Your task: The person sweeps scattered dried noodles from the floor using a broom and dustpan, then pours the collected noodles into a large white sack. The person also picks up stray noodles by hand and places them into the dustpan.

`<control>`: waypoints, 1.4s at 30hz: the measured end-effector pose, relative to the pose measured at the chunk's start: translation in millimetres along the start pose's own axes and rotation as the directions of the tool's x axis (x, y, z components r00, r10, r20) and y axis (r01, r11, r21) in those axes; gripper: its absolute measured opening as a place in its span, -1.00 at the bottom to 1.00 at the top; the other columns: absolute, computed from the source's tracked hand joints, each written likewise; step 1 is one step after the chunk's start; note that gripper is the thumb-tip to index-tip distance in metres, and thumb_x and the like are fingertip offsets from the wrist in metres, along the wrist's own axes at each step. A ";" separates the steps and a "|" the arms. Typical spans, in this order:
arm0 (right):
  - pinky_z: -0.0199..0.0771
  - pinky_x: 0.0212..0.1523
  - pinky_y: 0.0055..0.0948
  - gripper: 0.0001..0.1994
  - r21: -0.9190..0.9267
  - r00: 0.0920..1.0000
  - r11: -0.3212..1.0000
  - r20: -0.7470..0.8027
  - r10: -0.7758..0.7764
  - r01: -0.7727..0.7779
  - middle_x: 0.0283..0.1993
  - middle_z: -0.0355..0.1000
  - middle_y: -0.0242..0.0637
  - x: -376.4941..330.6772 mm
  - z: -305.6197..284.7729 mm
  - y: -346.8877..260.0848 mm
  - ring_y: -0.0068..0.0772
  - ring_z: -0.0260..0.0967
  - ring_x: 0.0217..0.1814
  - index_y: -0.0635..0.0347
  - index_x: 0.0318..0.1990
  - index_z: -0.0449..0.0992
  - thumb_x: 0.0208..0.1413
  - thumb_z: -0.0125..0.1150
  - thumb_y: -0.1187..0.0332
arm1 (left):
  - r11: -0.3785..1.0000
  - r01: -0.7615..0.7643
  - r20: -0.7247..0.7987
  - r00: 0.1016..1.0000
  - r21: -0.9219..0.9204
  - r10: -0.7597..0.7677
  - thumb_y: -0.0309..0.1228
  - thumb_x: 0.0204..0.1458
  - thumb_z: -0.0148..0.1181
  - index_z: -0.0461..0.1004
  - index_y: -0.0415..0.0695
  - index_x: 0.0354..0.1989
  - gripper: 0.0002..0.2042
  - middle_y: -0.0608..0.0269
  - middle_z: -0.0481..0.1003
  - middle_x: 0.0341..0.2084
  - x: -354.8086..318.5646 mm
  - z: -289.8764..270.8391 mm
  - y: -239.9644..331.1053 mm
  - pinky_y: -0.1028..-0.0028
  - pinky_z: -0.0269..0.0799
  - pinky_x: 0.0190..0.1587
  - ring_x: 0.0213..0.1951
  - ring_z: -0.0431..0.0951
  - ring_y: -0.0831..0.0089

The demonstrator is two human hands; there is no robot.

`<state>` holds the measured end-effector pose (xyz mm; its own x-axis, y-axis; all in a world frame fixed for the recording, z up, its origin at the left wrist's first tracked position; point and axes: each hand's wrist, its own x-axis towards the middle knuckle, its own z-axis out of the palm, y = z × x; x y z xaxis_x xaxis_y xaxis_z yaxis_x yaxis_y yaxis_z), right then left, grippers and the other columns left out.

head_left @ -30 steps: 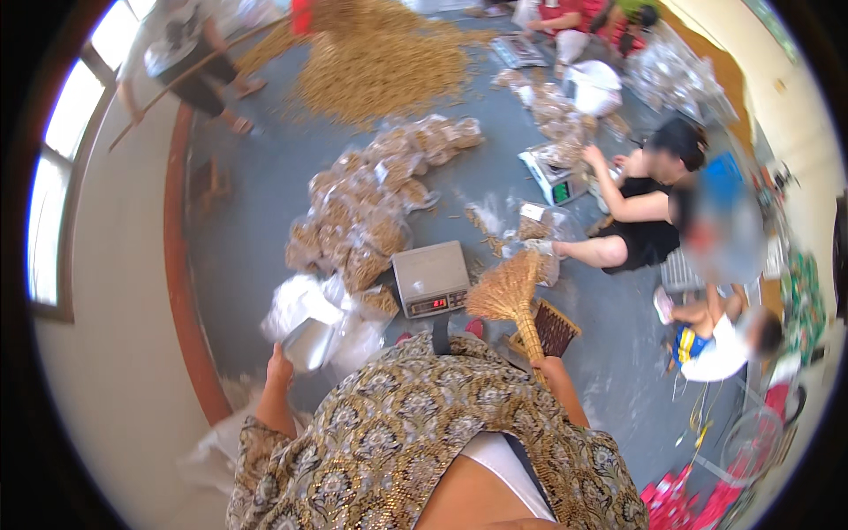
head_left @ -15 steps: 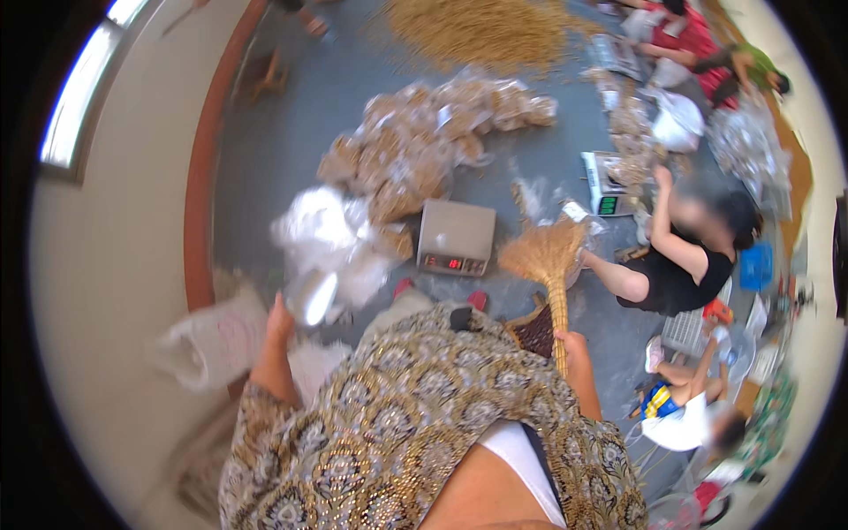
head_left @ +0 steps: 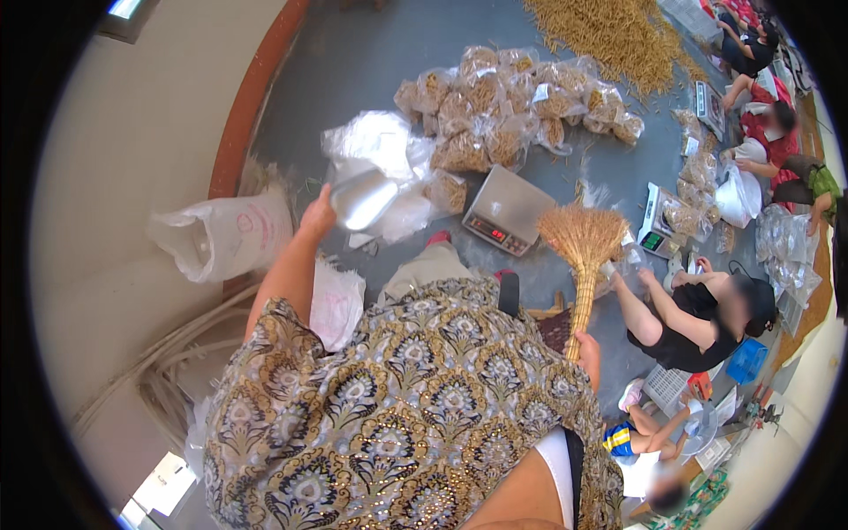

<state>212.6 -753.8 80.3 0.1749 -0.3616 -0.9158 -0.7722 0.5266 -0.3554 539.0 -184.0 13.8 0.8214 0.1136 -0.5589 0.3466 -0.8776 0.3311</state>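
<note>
My left hand (head_left: pixel 320 212) is closed around the handle of a shiny metal scoop (head_left: pixel 366 200). The scoop hangs over a pile of clear plastic bags (head_left: pixel 375 141) on the floor. On the other side, my right hand (head_left: pixel 587 351) grips the handle of a straw hand broom (head_left: pixel 585 256), its bristles pointing away from me. Between the two, in front of my feet, stands a digital scale (head_left: pixel 510 208) with a bare metal plate and a lit red display. Filled clear bags (head_left: pixel 477 110) of brown stick-like pieces lie beyond it.
A white woven sack (head_left: pixel 238 234) stands open by the left wall, another sack (head_left: pixel 336 305) beside my leg. Loose brown pieces (head_left: pixel 609 35) are heaped far off. To the right sit a person in black (head_left: pixel 698 322), a second scale (head_left: pixel 658 221) and a blue basket (head_left: pixel 747 360).
My view has turned, so the scale, bags and people appear shifted rightward. The scoop and broom stay in my hands, and my left arm reaches farther forward.
</note>
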 end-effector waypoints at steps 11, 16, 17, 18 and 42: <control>0.28 -0.75 -0.35 -0.84 0.141 0.996 0.990 -0.086 0.002 0.010 -0.65 0.28 -0.27 2.2 14.4 24.1 -0.34 0.24 -0.75 0.23 -0.41 0.38 -0.11 0.16 0.36 | 0.985 0.170 0.149 0.974 0.010 -0.169 -0.49 -0.02 -0.31 -0.03 -0.03 0.20 -0.49 -0.12 0.38 -0.23 -0.1 1.5 -75.8 0.31 0.35 -0.64 -0.58 0.45 0.19; 0.24 -0.77 -0.35 -0.83 0.188 0.992 0.982 -0.128 0.016 0.008 -0.65 0.28 -0.25 -15.1 13.2 31.7 -0.32 0.24 -0.75 0.24 -0.43 0.38 -0.11 0.18 0.34 | 0.984 0.174 0.257 0.950 0.044 -0.180 -0.48 0.00 -0.31 -0.05 0.00 0.21 -0.49 -0.08 0.41 -0.30 -8.9 -20.2 17.3 0.37 0.27 -0.74 -0.67 0.41 0.25; 0.23 -0.78 -0.35 -0.83 0.194 0.992 0.981 -0.124 0.020 0.004 -0.66 0.28 -0.25 -7.5 12.2 40.2 -0.32 0.24 -0.75 0.24 -0.43 0.38 -0.11 0.18 0.34 | 0.987 0.152 0.254 0.954 0.051 -0.160 -0.47 -0.01 -0.31 -0.05 0.00 0.21 -0.49 -0.08 0.41 -0.31 -2.4 -19.5 20.3 0.37 0.27 -0.74 -0.68 0.40 0.26; 0.23 -0.78 -0.35 -0.83 0.199 0.993 0.980 -0.119 0.025 -0.001 -0.66 0.28 -0.24 -0.9 10.0 48.7 -0.32 0.24 -0.75 0.24 -0.44 0.38 -0.11 0.18 0.34 | 0.990 0.130 0.253 0.957 0.059 -0.141 -0.47 -0.01 -0.30 -0.05 0.00 0.21 -0.49 -0.08 0.41 -0.32 5.6 -15.5 21.5 0.37 0.27 -0.74 -0.68 0.40 0.26; 0.24 -0.67 -0.45 -0.79 0.239 1.000 0.971 -0.010 -0.029 0.030 -0.56 0.29 -0.38 72.8 -182.7 -19.4 -0.49 0.24 -0.62 0.24 -0.35 0.41 -0.13 0.21 0.35 | 0.991 -0.034 0.203 0.979 0.130 0.007 -0.61 -0.09 -0.23 0.02 0.10 0.19 -0.42 0.01 0.41 -0.28 -70.7 88.4 310.3 0.40 0.18 -0.83 -0.63 0.43 0.29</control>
<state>128.8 -930.9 54.7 0.1909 -0.3844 -0.9032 -0.5981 0.6840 -0.4175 548.5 -505.4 88.9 0.7149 0.0109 -0.6991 0.2571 -0.9339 0.2484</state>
